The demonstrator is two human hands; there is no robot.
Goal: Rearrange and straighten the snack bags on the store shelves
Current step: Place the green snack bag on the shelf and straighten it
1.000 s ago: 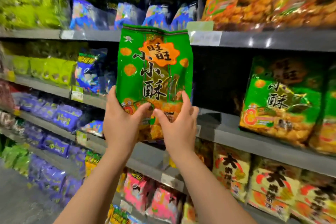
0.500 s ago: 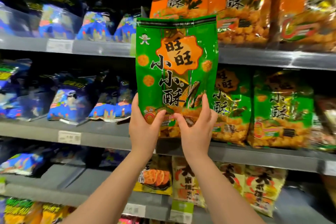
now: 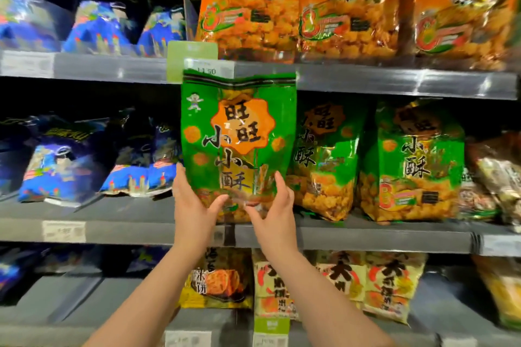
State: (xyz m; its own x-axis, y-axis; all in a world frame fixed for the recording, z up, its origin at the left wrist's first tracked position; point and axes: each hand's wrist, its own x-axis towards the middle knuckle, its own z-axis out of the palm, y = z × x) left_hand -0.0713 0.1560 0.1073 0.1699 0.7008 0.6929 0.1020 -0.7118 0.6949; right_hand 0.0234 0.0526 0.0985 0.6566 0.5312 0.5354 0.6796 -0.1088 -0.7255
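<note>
Reaching up with both forearms raised from the bottom of the view, we hold a green bag (image 3: pixel 238 146) upright in front of the middle shelf (image 3: pixel 127 231). Our left hand (image 3: pixel 194 205) cups the bag's lower left corner, palm turned inward, thumb pressed across the front and the fingers (image 3: pixel 180 177) wrapped up along the left edge. Our right hand (image 3: pixel 275 211) takes the lower right corner the same way, thumb on the front, fingers running up the right side, so both sets of fingers are grasping the bag. The thumbs nearly meet at the bag's bottom centre. The bag's crimped top reaches the upper shelf's price tag (image 3: pixel 208 67), and its base sits about level with the middle shelf's front edge. Just to its right, matching green bags (image 3: pixel 408 160) stand on that shelf. Blue bags (image 3: pixel 64 160) lie to the left, orange bags (image 3: pixel 349 5) stand above.
</note>
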